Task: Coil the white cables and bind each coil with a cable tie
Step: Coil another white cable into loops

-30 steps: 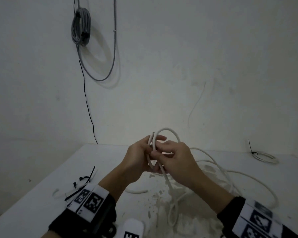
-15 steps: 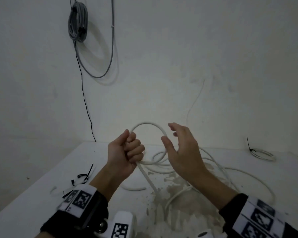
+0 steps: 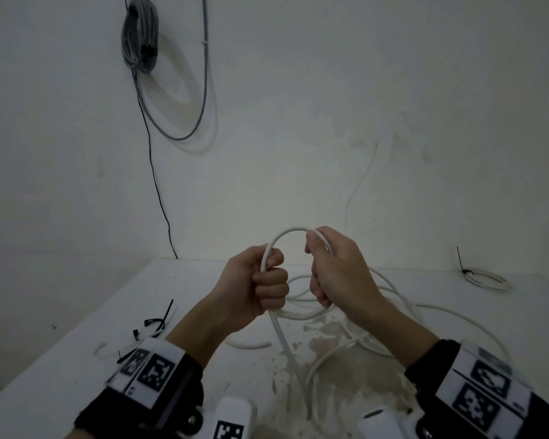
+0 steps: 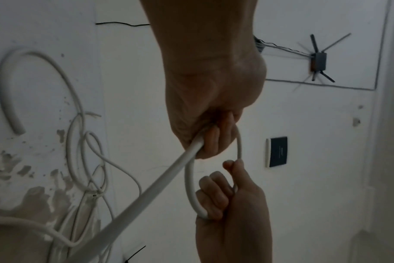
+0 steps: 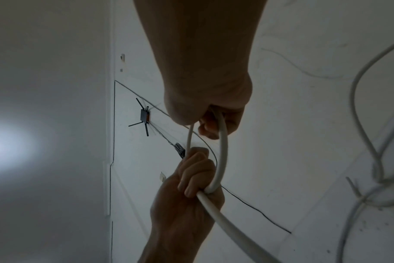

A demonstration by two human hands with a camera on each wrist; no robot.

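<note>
A white cable (image 3: 286, 232) arcs in a small loop between my two hands above the white table (image 3: 76, 359). My left hand (image 3: 267, 280) is a fist round the cable, whose tail runs down from it to the table. My right hand (image 3: 320, 264) grips the loop's right side with thumb and curled fingers. In the left wrist view the left hand (image 4: 214, 140) holds the thick strand (image 4: 164, 178) and the right hand (image 4: 223, 194) holds the loop below it. The right wrist view shows the right hand (image 5: 214, 124) and left hand (image 5: 196, 176) on the same loop (image 5: 222, 151).
The cable's loose length (image 3: 431, 312) sprawls over the stained table to the right. Black cable ties (image 3: 159, 321) lie at the left, with a short white cable piece (image 3: 249, 345) nearer the middle. A bound white coil (image 3: 487, 278) rests far right. A grey cable bundle (image 3: 140, 33) hangs on the wall.
The hands parted from the cable end and the left closed into a fist round the cable. The right hand, open beside the loop half a second ago, now grips the loop.
</note>
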